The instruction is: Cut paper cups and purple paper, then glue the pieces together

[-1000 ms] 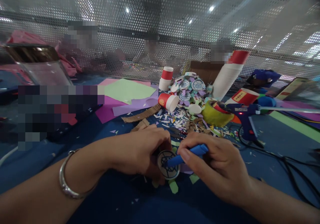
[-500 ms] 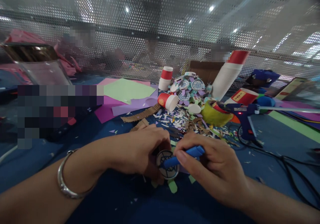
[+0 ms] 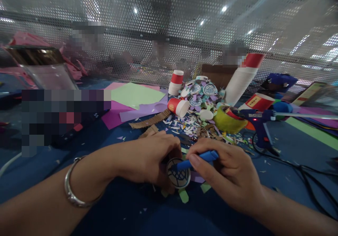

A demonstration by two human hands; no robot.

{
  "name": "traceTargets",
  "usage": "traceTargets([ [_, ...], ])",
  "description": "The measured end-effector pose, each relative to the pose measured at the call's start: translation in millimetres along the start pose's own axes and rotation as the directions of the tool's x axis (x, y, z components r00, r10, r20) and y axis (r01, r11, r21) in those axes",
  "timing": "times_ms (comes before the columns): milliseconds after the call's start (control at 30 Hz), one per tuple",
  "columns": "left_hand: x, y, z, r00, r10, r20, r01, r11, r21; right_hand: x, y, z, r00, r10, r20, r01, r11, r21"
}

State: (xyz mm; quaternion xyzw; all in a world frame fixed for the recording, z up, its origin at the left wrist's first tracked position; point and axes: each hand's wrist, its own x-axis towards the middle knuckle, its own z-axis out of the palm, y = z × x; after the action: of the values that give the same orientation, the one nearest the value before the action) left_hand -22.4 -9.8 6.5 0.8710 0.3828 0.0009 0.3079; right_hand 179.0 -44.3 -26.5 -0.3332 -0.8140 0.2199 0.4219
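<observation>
The round patterned piece (image 3: 182,181) is sitting at the lower centre of the frame. The left hand (image 3: 157,155) is gripping its left side; the right hand (image 3: 228,167) is grasping a blue marker (image 3: 185,164) across its face. Similar pieces (image 3: 195,101) are lying in a heap above centre; a glue gun (image 3: 261,130) is resting at centre right.

A blue marker (image 3: 183,165) is being held aslant, its tip at the upper left of a round, pale paper-cup base (image 3: 181,180), which is being held blue-lined face up, green paper tabs (image 3: 183,196) showing below.
</observation>
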Motion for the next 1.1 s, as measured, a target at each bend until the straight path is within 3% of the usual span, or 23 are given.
traceTargets([
  [1100, 0.6, 1.4, 1.3, 1.0, -0.026, -0.013, 0.027, 0.999, 0.03, 4.6, 4.4, -5.1, 0.998, -0.029, -0.059, 0.021, 0.992, -0.124],
])
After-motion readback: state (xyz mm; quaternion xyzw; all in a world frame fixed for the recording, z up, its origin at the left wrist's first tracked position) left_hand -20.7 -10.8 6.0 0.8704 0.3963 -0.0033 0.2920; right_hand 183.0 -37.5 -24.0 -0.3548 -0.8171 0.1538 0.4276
